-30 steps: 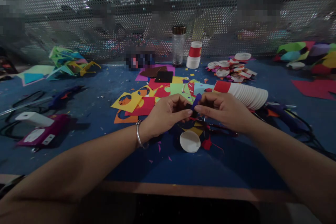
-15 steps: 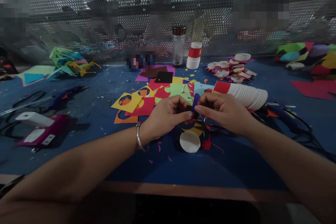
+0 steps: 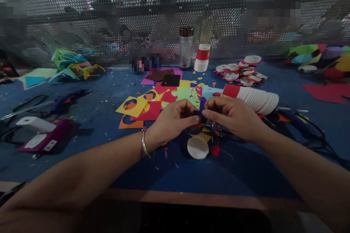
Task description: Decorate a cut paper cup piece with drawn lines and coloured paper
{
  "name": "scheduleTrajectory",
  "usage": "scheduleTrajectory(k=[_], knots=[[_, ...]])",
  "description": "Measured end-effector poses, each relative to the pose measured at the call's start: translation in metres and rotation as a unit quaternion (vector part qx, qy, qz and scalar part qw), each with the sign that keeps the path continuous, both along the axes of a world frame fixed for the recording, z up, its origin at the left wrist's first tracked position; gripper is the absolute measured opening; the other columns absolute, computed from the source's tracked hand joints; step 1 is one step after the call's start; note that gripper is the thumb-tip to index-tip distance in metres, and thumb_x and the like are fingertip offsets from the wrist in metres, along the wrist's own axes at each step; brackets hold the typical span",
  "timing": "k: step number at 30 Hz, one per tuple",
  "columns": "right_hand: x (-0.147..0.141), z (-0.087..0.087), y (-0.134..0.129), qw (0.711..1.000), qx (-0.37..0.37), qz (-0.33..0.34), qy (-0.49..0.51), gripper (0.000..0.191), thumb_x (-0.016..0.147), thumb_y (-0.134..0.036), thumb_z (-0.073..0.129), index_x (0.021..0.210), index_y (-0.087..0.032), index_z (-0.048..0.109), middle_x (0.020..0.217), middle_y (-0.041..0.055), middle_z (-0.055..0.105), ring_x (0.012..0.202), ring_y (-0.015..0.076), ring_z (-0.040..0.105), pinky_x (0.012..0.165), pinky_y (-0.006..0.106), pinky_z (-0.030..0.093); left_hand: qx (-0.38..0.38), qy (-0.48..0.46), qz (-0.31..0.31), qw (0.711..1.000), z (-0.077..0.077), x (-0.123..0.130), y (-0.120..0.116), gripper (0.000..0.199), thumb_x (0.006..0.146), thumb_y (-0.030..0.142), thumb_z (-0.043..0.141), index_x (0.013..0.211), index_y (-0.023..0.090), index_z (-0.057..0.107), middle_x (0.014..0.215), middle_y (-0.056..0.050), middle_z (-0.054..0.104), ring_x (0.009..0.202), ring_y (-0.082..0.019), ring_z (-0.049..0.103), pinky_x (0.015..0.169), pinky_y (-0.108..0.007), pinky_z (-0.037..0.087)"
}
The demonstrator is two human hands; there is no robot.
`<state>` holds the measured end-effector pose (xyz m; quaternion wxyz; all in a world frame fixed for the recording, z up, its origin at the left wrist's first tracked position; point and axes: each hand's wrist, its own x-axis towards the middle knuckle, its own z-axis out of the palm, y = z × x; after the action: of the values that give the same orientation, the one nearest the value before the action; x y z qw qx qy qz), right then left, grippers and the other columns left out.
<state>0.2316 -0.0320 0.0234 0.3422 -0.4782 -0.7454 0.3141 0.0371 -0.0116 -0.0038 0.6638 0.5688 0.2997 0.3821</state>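
Observation:
My left hand point(image 3: 179, 121) pinches a small black piece of paper point(image 3: 196, 113) between thumb and fingers. My right hand point(image 3: 231, 116) is closed on a small purple-blue piece of paper point(image 3: 202, 104), its thumb pressed close to the black piece. The two pieces meet or overlap between my fingertips; whether they are joined I cannot tell. Just below my hands, a white paper cup point(image 3: 198, 148) shows its round face toward me. Under my right hand lie scissors, partly hidden, and a red paper scrap point(image 3: 214, 149).
Coloured paper sheets and cut-outs point(image 3: 147, 111) spread beyond my hands. A stack of paper cups point(image 3: 254, 98) lies at right, near a glue gun point(image 3: 298, 120). Another glue gun point(image 3: 65, 102) and a purple power strip point(image 3: 50, 140) are left. A clear bottle point(image 3: 186, 49) stands behind.
The purple-blue piece has shifted slightly left and tilts a little differently between my fingertips. More of the black piece shows. Both hands stay nearly in place.

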Motion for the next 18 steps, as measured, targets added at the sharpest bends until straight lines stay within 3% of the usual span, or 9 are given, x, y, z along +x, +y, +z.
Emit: scheduleTrajectory(k=[9, 18], knots=[[0.0024, 0.0026, -0.0003, 0.999, 0.013, -0.010, -0.028, 0.036, 0.086, -0.052, 0.066, 0.073, -0.019, 0.062, 0.066, -0.0007, 0.059, 0.058, 0.0122, 0.052, 0.057, 0.027, 0.039, -0.028, -0.026, 0.014, 0.999, -0.0026, -0.0009, 0.0031, 0.030, 0.070, 0.022, 0.081, 0.083, 0.016, 0.055, 0.078, 0.004, 0.059, 0.072, -0.009, 0.061, 0.073, -0.027, 0.055], [-0.0027, -0.0043, -0.0036, 0.996, 0.075, -0.026, -0.037, 0.019, 0.086, -0.036, 0.067, 0.077, -0.020, 0.064, 0.067, 0.0001, 0.062, 0.060, 0.0132, 0.053, 0.057, 0.027, 0.041, 0.055, 0.024, 0.105, 0.993, -0.0033, 0.0024, 0.0040, 0.017, 0.073, 0.016, 0.074, 0.086, 0.017, 0.062, 0.080, 0.002, 0.064, 0.069, -0.009, 0.062, 0.068, -0.025, 0.053]])
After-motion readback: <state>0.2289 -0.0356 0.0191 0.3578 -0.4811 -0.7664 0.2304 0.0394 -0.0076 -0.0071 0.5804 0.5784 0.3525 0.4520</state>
